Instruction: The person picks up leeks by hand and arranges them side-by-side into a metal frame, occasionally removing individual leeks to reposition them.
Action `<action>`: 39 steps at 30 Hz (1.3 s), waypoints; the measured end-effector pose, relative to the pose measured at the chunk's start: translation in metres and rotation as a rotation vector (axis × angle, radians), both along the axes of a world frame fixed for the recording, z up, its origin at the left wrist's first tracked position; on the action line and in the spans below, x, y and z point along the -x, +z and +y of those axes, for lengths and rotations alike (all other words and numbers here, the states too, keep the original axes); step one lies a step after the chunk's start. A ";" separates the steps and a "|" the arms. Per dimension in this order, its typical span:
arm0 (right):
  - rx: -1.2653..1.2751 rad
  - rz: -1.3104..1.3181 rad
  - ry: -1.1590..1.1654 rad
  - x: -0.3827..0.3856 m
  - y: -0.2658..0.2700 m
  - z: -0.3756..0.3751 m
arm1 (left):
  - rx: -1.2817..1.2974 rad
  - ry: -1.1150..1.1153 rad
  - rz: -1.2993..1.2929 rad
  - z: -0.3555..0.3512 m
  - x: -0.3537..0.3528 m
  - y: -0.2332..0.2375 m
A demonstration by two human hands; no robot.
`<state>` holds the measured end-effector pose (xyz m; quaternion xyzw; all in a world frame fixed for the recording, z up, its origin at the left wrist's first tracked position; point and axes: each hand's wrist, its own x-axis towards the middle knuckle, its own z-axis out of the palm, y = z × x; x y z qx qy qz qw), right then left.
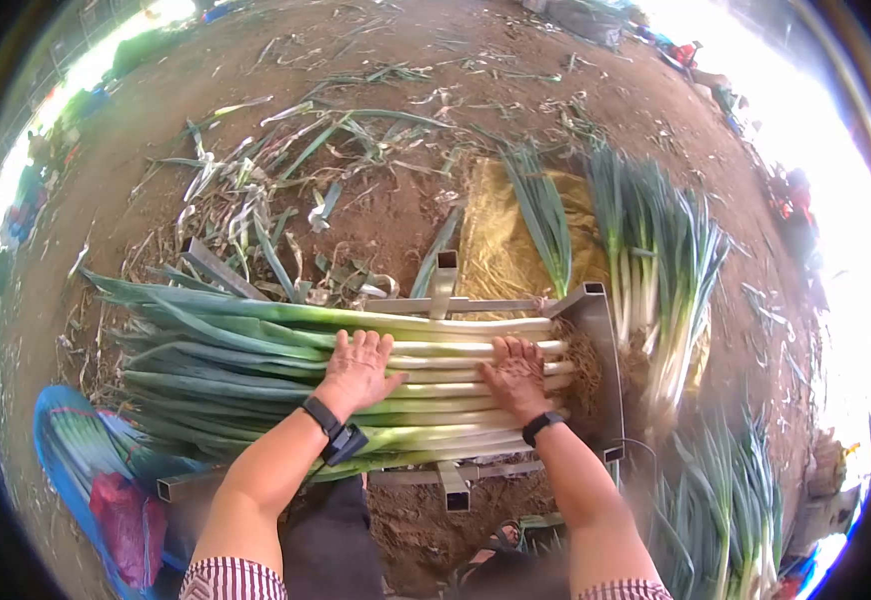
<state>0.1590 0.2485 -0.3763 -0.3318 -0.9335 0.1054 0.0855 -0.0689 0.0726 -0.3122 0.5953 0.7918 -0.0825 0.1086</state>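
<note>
Long leeks (436,390) lie side by side across a metal frame (611,370), green leaves to the left and white stems to the right, their roots near the frame's upright end plate. My left hand (358,372) rests on the stems near where green turns white, fingers spread, with a black watch on the wrist. Further right, my right hand (518,378) lies flat on the white stems close to the roots, fingers slightly apart, with a black band on that wrist. Neither hand is wrapped round a leek.
More leeks (656,260) lie beyond the frame at the right, partly on a yellow sheet (491,235). Another pile (726,500) is at the lower right. A blue container (56,430) with a red bag (128,520) stands at the left. Leaf scraps (246,190) litter the ground.
</note>
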 end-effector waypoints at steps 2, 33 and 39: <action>0.030 -0.014 -0.014 0.000 -0.001 -0.001 | 0.010 0.010 0.005 0.000 -0.002 0.002; 0.018 0.234 -0.201 -0.037 -0.022 0.064 | 0.030 0.040 -0.060 -0.007 -0.004 -0.019; -0.203 -0.056 -0.326 -0.022 -0.003 0.029 | 0.113 0.075 -0.107 0.000 -0.005 -0.010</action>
